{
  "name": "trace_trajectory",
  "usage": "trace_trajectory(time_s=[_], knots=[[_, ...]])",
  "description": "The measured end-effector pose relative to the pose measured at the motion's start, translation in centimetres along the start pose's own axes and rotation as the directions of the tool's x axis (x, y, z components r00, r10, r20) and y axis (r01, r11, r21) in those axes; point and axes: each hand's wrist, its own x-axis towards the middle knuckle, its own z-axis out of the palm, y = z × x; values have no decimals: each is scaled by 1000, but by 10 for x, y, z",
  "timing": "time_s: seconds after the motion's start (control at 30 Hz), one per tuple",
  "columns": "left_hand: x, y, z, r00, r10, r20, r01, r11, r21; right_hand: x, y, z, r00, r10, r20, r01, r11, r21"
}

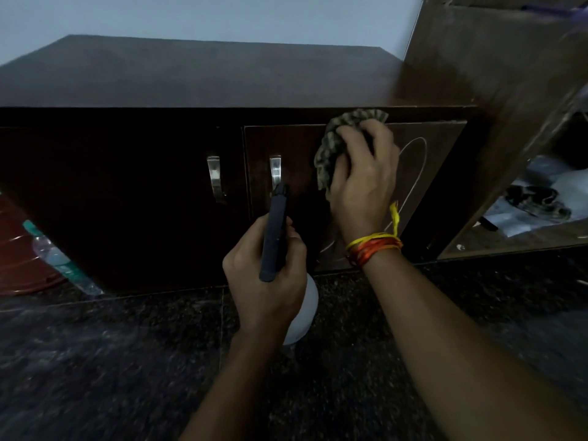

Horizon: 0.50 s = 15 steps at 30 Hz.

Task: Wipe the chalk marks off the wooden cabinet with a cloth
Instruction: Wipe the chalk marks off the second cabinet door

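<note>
R hand point(362, 173) grips cloth point(331, 144), pressed on cabinet door point(286, 138) | L hand point(267, 275) holds spray bottle point(275, 230) | chalk marks point(413, 167) beside cloth

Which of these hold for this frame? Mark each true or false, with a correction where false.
1. The right hand presses a cloth against the right cabinet door. True.
2. The left hand is empty. False: it grips a spray bottle.
3. A chalk line still shows on the door. True.
4. Both cabinet doors are open. False: both are shut.
5. A plastic water bottle lies left of the cabinet. True.
</note>
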Motion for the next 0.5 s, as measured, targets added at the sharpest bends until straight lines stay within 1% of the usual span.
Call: trace_trajectory(time_s=[0.07, 0.13, 0.2, 0.27, 0.3, 0.37, 0.5], knots=[[-1, -1, 3, 1000, -11, -4, 11, 1000, 3, -9, 5, 4, 1000, -3, 19, 3, 1000, -13], [-7, -3, 5, 999, -33, 14, 33, 999, 5, -34, 16, 5, 996, 55, 73, -52, 998, -41], [-10, -4, 6, 998, -55, 39, 55, 998, 5, -62, 26, 6, 971, 127, 201, -112, 990, -83], [-9, -6, 7, 997, -62, 45, 61, 998, 14, -76, 32, 7, 945, 151, 289, -131, 987, -88], [-7, -7, 7, 997, -61, 40, 61, 998, 18, -74, 34, 7, 945, 140, 296, -123, 990, -73], [-3, -9, 8, 998, -66, 23, 66, 998, 18, -60, 33, 7, 959, 104, 263, -98, 995, -36], [-4, -12, 14, 998, -57, 5, 57, 998, 25, -25, 23, 5, 994, 33, 105, -32, 999, -4]])
